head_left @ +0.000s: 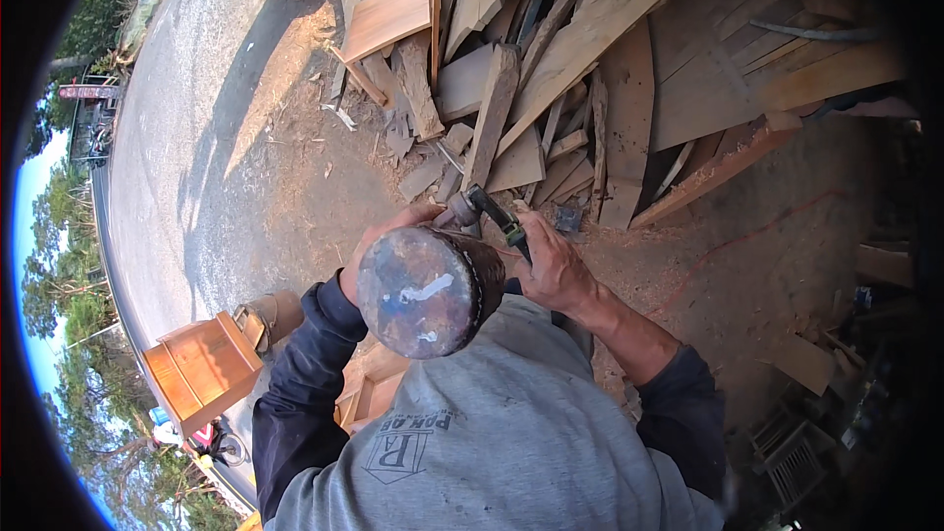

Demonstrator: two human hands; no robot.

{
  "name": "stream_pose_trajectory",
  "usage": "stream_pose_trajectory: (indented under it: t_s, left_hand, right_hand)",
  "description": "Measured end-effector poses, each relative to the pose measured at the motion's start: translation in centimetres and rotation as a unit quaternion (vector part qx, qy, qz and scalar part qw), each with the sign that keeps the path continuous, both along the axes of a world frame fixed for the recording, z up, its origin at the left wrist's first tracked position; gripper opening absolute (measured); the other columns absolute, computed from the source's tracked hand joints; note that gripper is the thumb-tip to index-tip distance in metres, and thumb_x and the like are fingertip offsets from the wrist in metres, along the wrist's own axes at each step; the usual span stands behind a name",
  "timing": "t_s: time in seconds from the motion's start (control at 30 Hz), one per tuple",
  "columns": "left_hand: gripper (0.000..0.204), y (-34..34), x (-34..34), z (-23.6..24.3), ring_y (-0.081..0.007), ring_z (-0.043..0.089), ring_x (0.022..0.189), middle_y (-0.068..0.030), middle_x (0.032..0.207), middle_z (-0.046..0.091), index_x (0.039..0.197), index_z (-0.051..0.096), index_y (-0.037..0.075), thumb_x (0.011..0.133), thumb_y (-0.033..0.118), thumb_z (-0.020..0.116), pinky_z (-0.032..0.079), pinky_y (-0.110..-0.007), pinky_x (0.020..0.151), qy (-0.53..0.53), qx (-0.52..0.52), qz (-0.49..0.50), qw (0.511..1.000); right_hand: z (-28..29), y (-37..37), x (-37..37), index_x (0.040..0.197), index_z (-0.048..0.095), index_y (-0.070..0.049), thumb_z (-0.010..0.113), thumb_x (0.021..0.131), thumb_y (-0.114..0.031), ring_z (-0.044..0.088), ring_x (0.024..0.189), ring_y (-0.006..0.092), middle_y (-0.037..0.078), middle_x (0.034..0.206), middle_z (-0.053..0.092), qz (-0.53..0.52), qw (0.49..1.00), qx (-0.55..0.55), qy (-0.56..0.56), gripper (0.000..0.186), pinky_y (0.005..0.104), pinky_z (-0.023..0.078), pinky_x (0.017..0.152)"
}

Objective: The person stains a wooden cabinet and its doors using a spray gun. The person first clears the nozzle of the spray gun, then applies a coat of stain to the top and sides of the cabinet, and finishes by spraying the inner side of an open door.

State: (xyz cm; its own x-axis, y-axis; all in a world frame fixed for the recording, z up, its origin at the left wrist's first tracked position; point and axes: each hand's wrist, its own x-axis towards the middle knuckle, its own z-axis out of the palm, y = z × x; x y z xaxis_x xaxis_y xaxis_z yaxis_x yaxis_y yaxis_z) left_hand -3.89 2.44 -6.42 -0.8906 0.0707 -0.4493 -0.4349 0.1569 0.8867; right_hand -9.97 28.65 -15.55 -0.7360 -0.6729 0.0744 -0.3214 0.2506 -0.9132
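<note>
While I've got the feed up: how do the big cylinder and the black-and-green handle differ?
Size: the cylinder looks much broader; the handle is slim.
Look: the cylinder's round end is mottled grey-brown with pale patches; the handle is mostly black with some green.
Pose: the cylinder's end faces the camera; the handle slants down toward the right hand.
Both are in front of the person.

Dusty ground (305,261), piled wooden boards (492,118), sawdust (280,113) (pale, scattered), thin red cord (702,262)
</note>
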Motion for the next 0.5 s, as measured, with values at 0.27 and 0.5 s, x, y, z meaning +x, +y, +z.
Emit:
stream_pose_trajectory:
  t_s: [0.27, 0.5]
  left_hand:
    - [0.057, -0.8, -0.2, -1.4, -0.0451, 0.065, 0.101, -0.0232, 0.114, 0.064, 0.138, 0.05, 0.0, 0.084, 0.003, 0.067, 0.055, -0.047, 0.085, 0.196, -0.24, -0.158, 0.938]
    - [0.045, -0.1, 0.7, -4.8, -0.0427, 0.066, 0.09, -0.0207, 0.103, 0.061, 0.136, 0.049, -0.002, 0.093, 0.005, 0.064, 0.055, -0.047, 0.075, 0.228, -0.235, -0.195, 0.925]
  right_hand:
    - [4.3, 0.6, -1.3, 0.109, 0.044, 0.008, 0.055, 0.084, 0.0, 0.059, 0.103, 0.0521, 0.036, 0.103, 0.058, 0.107, 0.962, 0.181, -0.172, 0.028, 0.0541, 0.047, 0.089]
    - [6.8, 0.5, -5.1, 0.109, 0.05, 0.006, 0.057, 0.088, -0.004, 0.064, 0.105, 0.0454, 0.032, 0.102, 0.063, 0.218, 0.868, 0.341, -0.287, 0.024, 0.0493, 0.049, 0.091]
